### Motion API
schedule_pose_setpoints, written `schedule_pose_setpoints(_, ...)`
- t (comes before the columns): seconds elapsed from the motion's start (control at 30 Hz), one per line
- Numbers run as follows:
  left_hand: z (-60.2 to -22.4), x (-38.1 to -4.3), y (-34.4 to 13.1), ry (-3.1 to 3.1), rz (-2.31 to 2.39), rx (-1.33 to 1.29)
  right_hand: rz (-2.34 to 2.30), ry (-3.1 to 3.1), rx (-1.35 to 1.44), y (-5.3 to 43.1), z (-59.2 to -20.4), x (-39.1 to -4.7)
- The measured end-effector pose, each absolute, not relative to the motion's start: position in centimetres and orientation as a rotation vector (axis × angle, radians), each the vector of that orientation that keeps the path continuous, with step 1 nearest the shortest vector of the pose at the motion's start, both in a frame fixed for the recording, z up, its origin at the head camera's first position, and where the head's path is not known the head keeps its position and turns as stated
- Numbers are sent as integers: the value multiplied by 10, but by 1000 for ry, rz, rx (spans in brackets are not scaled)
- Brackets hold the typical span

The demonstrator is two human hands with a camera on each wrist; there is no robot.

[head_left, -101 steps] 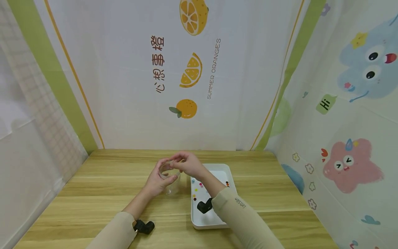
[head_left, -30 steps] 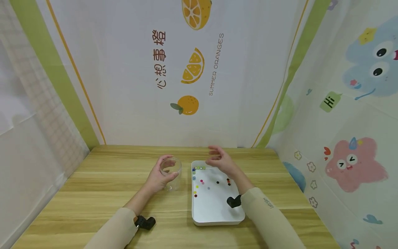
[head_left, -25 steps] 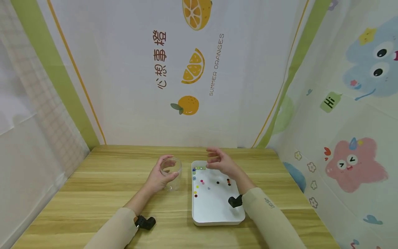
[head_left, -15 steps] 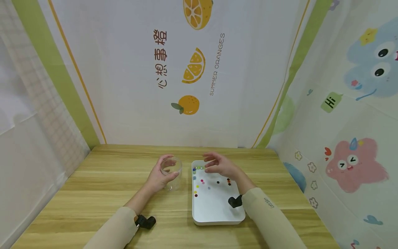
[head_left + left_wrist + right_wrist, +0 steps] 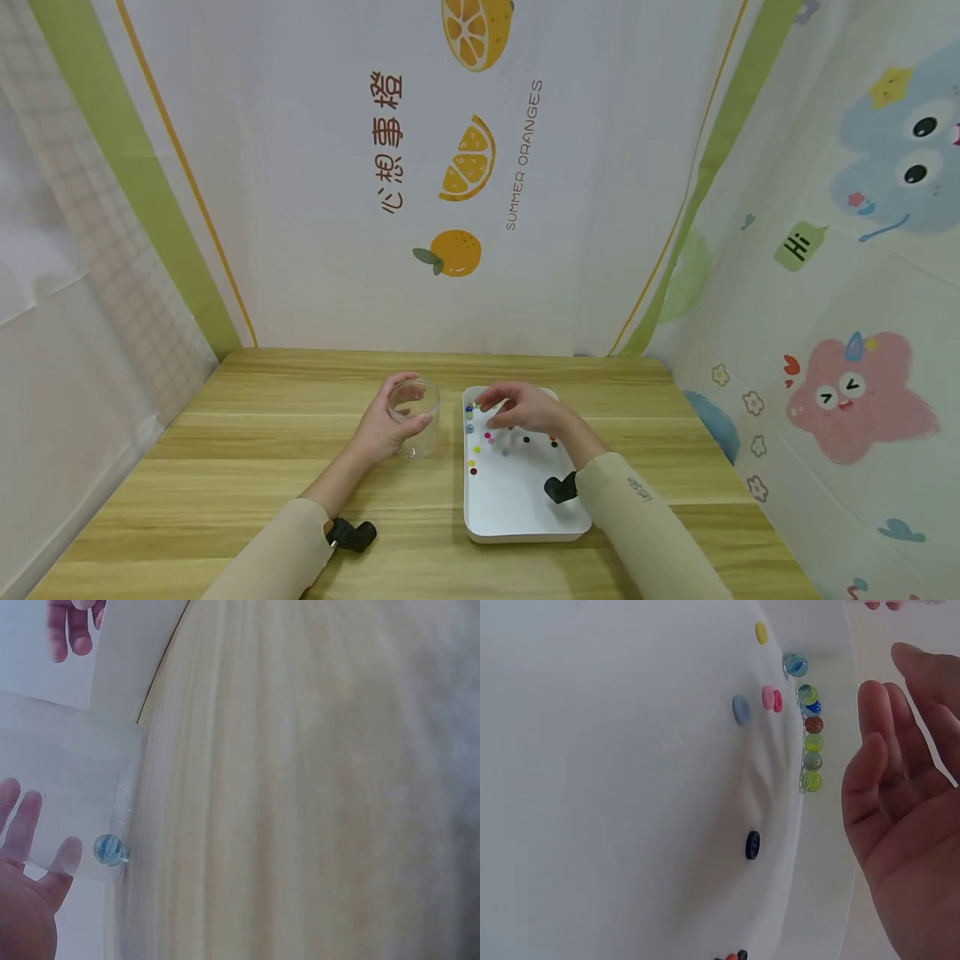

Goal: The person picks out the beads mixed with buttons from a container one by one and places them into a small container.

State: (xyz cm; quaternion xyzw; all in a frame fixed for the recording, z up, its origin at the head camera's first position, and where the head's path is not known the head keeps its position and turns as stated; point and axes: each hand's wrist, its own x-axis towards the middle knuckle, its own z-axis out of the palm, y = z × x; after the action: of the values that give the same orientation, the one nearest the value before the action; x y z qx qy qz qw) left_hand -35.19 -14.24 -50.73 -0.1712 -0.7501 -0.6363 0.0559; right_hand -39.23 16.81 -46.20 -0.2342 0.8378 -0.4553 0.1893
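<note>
My left hand (image 5: 378, 429) grips a clear jar (image 5: 423, 433), its open mouth up and its base right at the tabletop. Inside, a clear marble with blue swirls (image 5: 110, 850) lies at the bottom in the left wrist view. Over the far part of a white tray (image 5: 517, 508) hovers my right hand (image 5: 525, 408), fingers loosely bent, with no object visible between them. Just beside its fingertips, several glass marbles (image 5: 813, 742) line the tray's wall in the right wrist view. Small buttons, among them a black button (image 5: 753, 845) and a light blue button (image 5: 741, 709), lie on the tray floor.
The tray stands on a wood-grain table (image 5: 300, 417), just right of the jar. A printed cloth (image 5: 322, 292) hangs behind the table's far edge, and another cartoon cloth (image 5: 750, 333) borders the right side.
From the jar's mouth, my right hand has moved right over the tray, then down and left toward the marbles. My left hand keeps hold of the jar in nearly the same place.
</note>
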Motion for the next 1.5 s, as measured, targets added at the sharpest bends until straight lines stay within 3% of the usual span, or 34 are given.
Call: schedule_pose_setpoints(1.5, -507, -350, -142, -2270, -1940, -539, -1172, 2502, -490, 131, -488, -394)
